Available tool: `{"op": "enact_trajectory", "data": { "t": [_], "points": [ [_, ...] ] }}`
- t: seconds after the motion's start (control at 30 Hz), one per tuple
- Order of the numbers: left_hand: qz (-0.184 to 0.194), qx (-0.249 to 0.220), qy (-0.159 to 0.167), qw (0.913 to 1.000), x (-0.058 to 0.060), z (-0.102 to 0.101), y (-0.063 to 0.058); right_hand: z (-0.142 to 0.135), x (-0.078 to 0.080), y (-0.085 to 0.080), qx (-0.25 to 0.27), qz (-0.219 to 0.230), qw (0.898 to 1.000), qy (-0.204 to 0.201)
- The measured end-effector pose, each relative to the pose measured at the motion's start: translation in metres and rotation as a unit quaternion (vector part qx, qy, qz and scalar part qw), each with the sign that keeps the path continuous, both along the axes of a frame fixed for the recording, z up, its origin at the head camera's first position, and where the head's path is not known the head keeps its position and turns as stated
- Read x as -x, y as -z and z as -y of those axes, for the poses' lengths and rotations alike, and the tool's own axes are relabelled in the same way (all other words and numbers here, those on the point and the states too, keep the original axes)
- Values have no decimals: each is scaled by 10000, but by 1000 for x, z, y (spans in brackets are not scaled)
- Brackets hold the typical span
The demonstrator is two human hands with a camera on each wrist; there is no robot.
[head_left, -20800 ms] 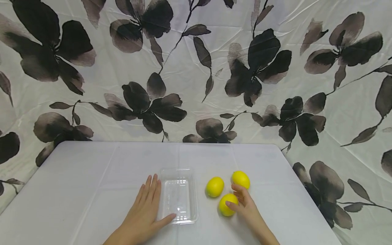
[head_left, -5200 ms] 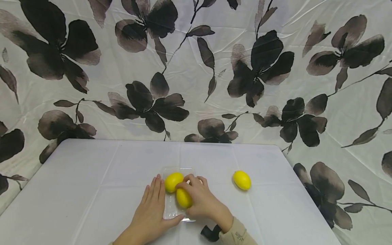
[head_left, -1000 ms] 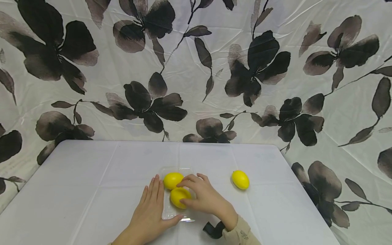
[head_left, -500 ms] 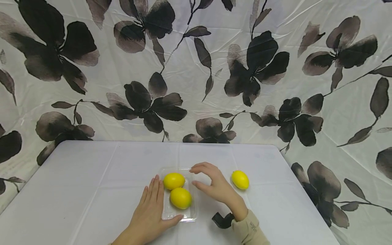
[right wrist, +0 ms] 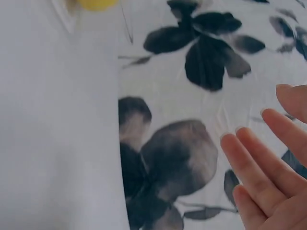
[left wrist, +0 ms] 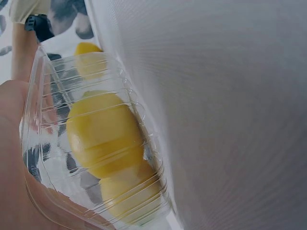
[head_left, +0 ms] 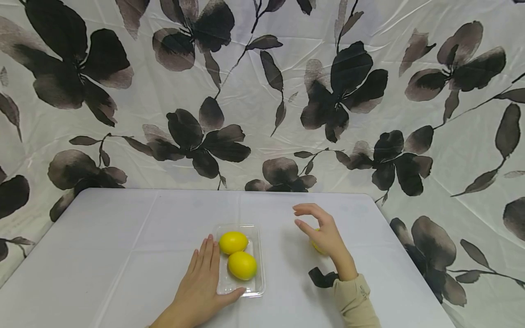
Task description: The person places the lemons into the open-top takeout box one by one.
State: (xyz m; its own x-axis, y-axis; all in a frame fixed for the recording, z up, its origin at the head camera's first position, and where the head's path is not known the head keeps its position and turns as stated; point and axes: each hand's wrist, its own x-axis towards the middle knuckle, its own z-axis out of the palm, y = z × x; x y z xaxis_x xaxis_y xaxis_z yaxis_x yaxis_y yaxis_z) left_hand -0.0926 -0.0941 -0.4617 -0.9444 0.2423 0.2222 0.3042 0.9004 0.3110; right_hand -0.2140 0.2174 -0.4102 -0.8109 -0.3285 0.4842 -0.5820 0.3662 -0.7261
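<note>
In the head view my left hand (head_left: 201, 278) lies flat with straight fingers along the left side of a clear plastic container (head_left: 262, 262), thumb across its near corner. Inside sit two yellow lemons, a far one (head_left: 233, 242) and a near one (head_left: 242, 265), touching each other. My right hand (head_left: 326, 234) hovers over a third lemon (head_left: 317, 248), which it mostly hides; thumb and fingers are spread apart and hold nothing. The left wrist view shows the lemons (left wrist: 105, 132) through the container's ribbed wall. In the right wrist view the right hand's fingers (right wrist: 252, 175) are parted.
A white cloth covers the table (head_left: 123, 264). Behind it hangs a floral-patterned sheet (head_left: 270, 100). A black strap piece (head_left: 322, 278) sits at my right wrist, by the beige sleeve (head_left: 356, 300).
My right hand has let go of the near lemon in the container and moved right, over the third lemon. Earlier, all three lemons lay on the table. The left hand stays at the container.
</note>
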Motion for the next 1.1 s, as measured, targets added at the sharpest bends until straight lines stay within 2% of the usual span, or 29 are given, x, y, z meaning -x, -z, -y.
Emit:
{"op": "enact_trajectory", "data": {
  "t": [0.2,0.4,0.53,0.67,0.83,0.97,1.1],
  "points": [
    [44,-27,-14,10000,1,-1,-1,-29,4,1,542,742,9957,145],
    [85,44,-36,9999,2,-1,-1,-58,13,20,1201,1372,9831,187],
    [136,51,-63,9999,3,-1,-1,-73,17,33,1357,1770,9747,166],
    [144,48,-65,9999,3,-1,-1,-85,19,49,1402,2130,9669,-134],
    [168,44,-66,9998,4,-1,-2,-97,21,66,1564,2605,9500,-717],
    [179,35,-67,9998,4,-1,-3,-103,21,73,1500,2900,9392,-1061],
    [227,3,-71,9997,4,-2,-4,-106,22,75,1313,3035,9337,-1370]
  ]
}}
